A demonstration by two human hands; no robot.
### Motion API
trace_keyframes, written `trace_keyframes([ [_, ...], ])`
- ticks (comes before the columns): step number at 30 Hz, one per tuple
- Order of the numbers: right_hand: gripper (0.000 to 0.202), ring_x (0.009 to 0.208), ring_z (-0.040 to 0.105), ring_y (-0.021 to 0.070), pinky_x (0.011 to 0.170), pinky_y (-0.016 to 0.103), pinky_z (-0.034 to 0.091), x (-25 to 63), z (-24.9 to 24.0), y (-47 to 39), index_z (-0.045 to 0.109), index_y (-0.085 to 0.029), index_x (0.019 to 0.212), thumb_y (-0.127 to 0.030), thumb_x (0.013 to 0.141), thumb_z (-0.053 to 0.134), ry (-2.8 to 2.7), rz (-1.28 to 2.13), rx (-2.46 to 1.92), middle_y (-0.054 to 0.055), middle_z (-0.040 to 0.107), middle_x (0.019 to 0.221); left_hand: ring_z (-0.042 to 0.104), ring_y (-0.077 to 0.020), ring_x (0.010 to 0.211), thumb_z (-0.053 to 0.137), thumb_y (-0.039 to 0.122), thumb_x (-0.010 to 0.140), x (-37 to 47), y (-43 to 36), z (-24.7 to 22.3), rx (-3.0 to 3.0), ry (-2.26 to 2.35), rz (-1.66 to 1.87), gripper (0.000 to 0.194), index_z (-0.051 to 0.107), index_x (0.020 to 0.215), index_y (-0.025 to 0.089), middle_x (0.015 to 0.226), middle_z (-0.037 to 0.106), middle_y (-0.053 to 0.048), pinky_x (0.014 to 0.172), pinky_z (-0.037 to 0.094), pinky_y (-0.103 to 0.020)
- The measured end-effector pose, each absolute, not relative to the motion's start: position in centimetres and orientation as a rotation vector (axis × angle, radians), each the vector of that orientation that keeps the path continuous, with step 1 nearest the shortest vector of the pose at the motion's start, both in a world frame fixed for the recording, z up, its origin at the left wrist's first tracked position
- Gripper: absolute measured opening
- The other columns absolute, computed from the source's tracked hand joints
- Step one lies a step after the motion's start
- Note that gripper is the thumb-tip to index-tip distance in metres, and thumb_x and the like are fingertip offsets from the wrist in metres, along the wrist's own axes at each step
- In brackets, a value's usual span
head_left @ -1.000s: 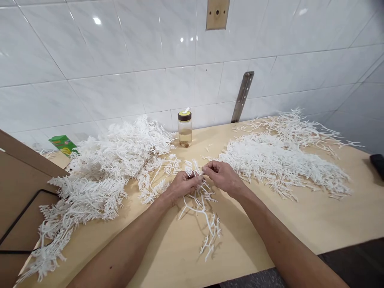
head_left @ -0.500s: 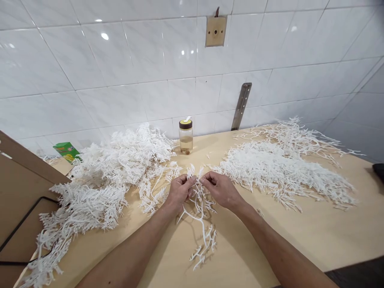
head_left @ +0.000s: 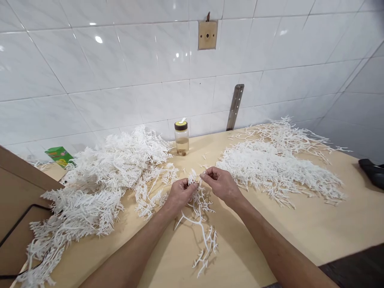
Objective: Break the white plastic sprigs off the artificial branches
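White branched plastic sprig (head_left: 200,216) lies on the wooden table (head_left: 300,224), near its front middle. Its upper end is caught between my two hands and its forked tail trails toward me. My left hand (head_left: 180,193) is closed around the upper stem, and my right hand (head_left: 220,183) pinches a small tip just beside it. I cannot make out what sits between the fingertips, since the fingers cover that spot.

The left heap of sprigs (head_left: 99,180) runs off the frame's lower left edge, and a brown cardboard box (head_left: 21,200) is cut off there too. A dark object (head_left: 373,172) at the far right is only partly in view and I cannot identify it.

Bare tabletop is open in front of and to the right of my forearms. The right heap of sprigs (head_left: 276,164) lies flatter and well apart from the left one. Between them, near the tiled wall (head_left: 120,72), stands a clear jar (head_left: 181,140) with a dark lid. A green carton (head_left: 60,156) lies behind the left heap. The sprigs look thin, spiky and coral-like; the tiles are glossy.
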State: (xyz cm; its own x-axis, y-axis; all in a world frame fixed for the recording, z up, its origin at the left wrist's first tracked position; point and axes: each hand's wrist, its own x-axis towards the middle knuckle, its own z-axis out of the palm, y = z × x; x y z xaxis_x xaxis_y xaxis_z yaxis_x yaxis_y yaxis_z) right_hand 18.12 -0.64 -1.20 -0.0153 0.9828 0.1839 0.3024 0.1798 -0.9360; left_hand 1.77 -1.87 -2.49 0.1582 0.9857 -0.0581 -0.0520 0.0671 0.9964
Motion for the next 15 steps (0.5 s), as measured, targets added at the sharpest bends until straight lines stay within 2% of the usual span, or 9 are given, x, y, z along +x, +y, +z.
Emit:
trace_keyframes([
  [5,0.019,0.066,0.057,0.0153,0.063,0.027,0.044,17.8,-1.2,-0.8,0.064,-0.019,0.073,-0.038,0.076,0.066,-1.512,0.920,-1.196,0.001,0.065,0.070,0.025,-0.0036,0.039,0.076,0.056,0.066,1.9,-2.2,-1.6,1.159,1.029,0.996,0.049,0.047,0.060,0.017,0.044,0.033,0.009,0.043,0.017,-0.021],
  [9,0.024,0.061,0.056,0.0154,0.056,0.027,0.042,17.8,-1.1,-1.0,0.067,-0.019,0.076,-0.042,0.079,0.062,-1.502,0.944,-1.226,0.001,0.065,0.068,0.026,-0.0040,0.039,0.075,0.055,0.067,1.8,-2.1,-1.8,1.152,1.084,1.054,0.048,0.047,0.059,0.017,0.044,0.034,0.009,0.042,0.017,-0.022],
  [15,0.021,0.065,0.059,0.0168,0.062,0.029,0.044,17.7,-1.3,-0.8,0.066,-0.020,0.073,-0.039,0.080,0.059,-1.545,0.750,-1.360,0.002,0.067,0.071,0.026,-0.0044,0.040,0.073,0.058,0.068,1.9,-1.7,-2.9,1.173,1.113,1.075,0.049,0.046,0.061,0.018,0.047,0.033,0.009,0.041,0.021,-0.021],
])
